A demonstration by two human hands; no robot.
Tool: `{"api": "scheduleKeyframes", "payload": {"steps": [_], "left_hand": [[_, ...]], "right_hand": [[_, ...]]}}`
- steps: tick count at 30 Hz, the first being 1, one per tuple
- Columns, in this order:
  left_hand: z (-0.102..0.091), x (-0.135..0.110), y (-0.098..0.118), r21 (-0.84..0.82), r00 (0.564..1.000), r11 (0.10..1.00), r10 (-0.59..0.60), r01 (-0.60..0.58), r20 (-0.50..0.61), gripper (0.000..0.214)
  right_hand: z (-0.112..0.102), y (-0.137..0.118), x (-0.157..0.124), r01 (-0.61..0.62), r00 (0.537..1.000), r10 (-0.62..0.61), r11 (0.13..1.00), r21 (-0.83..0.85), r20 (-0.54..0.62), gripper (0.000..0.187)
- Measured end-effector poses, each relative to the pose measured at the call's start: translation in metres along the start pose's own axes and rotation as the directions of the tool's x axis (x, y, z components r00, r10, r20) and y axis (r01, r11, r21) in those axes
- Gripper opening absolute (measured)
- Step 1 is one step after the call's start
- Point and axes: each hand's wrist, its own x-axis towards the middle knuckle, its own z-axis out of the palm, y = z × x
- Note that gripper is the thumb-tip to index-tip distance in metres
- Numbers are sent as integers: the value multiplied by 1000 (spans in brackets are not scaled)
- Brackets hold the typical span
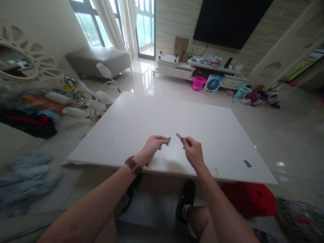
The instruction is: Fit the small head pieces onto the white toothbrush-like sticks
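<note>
Above the white table (162, 114), my left hand (152, 145) pinches a small green-and-black razor blade cartridge (168, 141) at its fingertips. A brown-strapped watch (133, 165) circles that wrist. My right hand (193, 151) is closed on a short, flat, greyish-beige strip (178, 135), whose free end points up and left toward the cartridge. The two held pieces are apart. Farther right on the tabletop lie two dark green cartridge-like pieces (247, 163) side by side. A small clear loop-shaped item (216, 171) rests by the near edge, beside my right forearm.
A thin clear piece (110, 140) lies on the table's left part. White lamp shades (95, 105) crowd its left edge. Below the near right edge is a red stool-like object (253, 199). Beyond the table stand a pink basket (198, 83) and a blue-and-white fan (214, 83).
</note>
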Motion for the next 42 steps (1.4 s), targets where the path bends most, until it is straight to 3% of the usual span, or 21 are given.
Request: {"api": "scheduleKeyframes", "payload": {"steps": [2, 4, 7, 9, 13, 17, 18, 22, 26, 30, 33, 35, 39, 42], "left_hand": [[0, 0, 0, 2, 1000, 1000, 11, -11, 20, 23], [0, -1, 1, 5, 1000, 1000, 21, -21, 23, 22], [0, -1, 1, 12, 1000, 1000, 13, -13, 2, 22], [0, -1, 1, 10, 1000, 1000, 8, -8, 2, 21], [0, -3, 1, 16, 999, 1000, 23, -24, 24, 21], [-1, -3, 2, 27, 1000, 1000, 15, -15, 17, 22], [-1, -3, 3, 26, 1000, 1000, 10, -11, 19, 22], [0, -3, 3, 22, 999, 1000, 21, -22, 28, 23], [-1, -3, 2, 11, 999, 1000, 25, -25, 21, 23], [-1, -2, 0, 21, 999, 999, 36, -37, 30, 22], [0, -2, 0, 22, 999, 999, 35, -35, 19, 23], [0, -3, 1, 15, 999, 999, 33, -34, 25, 24], [-2, -4, 3, -2, 999, 999, 41, -41, 31, 24], [-3, -2, 4, -26, 999, 998, 50, -50, 16, 24]], "right_hand": [[2, -2, -1, 51, 993, -54, 998, 30, 106, 40], [4, -2, 0, 65, 989, -64, 998, -6, 133, 41], [0, 0, 2, 9, 999, -12, 995, -102, -32, 41], [-3, 0, 2, 11, 998, -17, 996, -87, -66, 41], [-5, -1, -1, 102, 986, -95, 994, -45, 138, 40], [-7, -2, -1, 2, 999, -8, 987, -158, -38, 40], [-8, -2, -1, -1, 999, -5, 990, -141, -42, 40], [-8, -2, -1, 60, 992, -50, 995, -80, 118, 41], [-5, -2, -1, 5, 999, -9, 993, -121, -37, 44], [-1, -6, -2, 83, 992, -72, 992, -98, 104, 47], [-1, -8, -1, 31, 999, -35, 985, -171, -20, 44], [-2, -8, -1, 17, 998, -25, 992, -122, -59, 42], [0, -11, -5, 68, 991, -71, 997, 23, 112, 42], [1, -12, -8, 105, 933, -119, 993, 61, 340, 43]]}}
